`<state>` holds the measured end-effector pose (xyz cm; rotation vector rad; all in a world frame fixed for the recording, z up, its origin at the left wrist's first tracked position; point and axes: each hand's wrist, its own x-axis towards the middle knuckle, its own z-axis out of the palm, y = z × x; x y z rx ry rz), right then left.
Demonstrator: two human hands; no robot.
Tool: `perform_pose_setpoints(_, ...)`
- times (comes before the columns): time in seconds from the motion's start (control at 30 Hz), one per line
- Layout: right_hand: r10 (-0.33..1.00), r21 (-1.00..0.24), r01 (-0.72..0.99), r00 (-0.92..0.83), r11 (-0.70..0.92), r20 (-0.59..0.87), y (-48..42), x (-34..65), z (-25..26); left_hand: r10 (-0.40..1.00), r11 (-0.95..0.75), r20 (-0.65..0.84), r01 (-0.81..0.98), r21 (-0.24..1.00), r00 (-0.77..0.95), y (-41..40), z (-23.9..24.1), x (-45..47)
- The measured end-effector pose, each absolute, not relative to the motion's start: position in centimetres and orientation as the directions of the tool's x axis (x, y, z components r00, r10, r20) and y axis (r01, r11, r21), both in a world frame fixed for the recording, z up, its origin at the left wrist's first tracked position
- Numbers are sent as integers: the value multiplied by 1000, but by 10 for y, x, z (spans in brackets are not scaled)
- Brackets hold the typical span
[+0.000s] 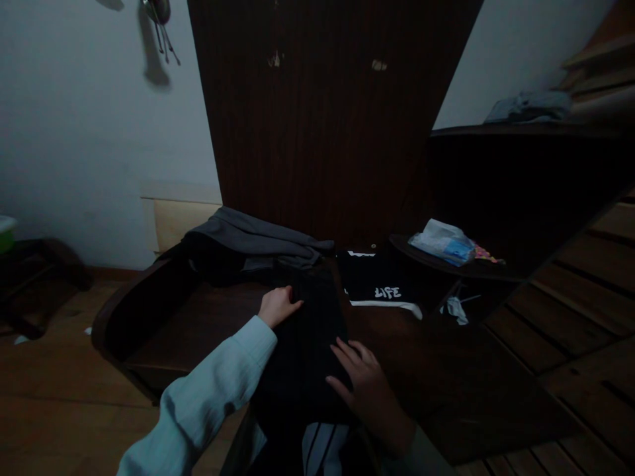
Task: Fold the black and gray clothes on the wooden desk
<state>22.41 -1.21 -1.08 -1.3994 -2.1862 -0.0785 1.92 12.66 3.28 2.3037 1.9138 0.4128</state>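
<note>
A long black garment (307,337), perhaps trousers, lies over the dark wooden bench (173,320) in front of me and reaches toward my lap; in the dim light its exact kind is hard to tell. My left hand (278,307) is closed at its left edge, fingers curled under and thumb on top, gripping the cloth. Lower down on the right side, my right hand (361,373) rests on the same cloth with fingers outstretched. Beyond lies a grey garment (258,235), heaped along the bench back. Right of the black cloth sits a folded dark garment (377,281) with white lettering and white trim.
A low corner shelf (421,254) at the right bears a blue-and-white tissue pack (444,241). Above it, folded cloth (530,106) lies on a higher shelf. A dark stool (40,264) stands at the far left. A dark wooden panel (322,132) rises behind the bench.
</note>
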Motion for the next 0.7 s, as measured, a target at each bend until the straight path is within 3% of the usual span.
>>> perform_pose_setpoints(0.1, 863, -301, 847, -302, 438, 405, -7, 222, 15, 979, -197, 98, 960, 201, 181, 123, 28, 20)
perform_pose_setpoints(0.2, 917, -488, 778, -303, 396, 260, 29, 219, 44, 980, -183, 117, 961, 208, 162, 124, 23, 23)
perform_pose_setpoints(0.3, 924, -754, 558, -339, 347, 174, 85, 206, 55, 971, -215, 161, 938, 271, 176, 126, 19, 22)
perform_pose_setpoints(0.4, 962, -937, 333, -272, 103, 9, 136, 184, 47, 944, -296, 254, 885, 360, 213, 128, 16, 18)
perform_pose_setpoints(0.53, 985, -991, 125, -161, -49, -69, 165, 160, 21, 908, -382, 336, 821, 423, 249, 129, 12, 15)
perform_pose_setpoints(0.7, 977, -973, 164, -167, 162, 134, 164, 155, -2, 889, -448, 317, 768, 458, 330, 130, 9, 15)
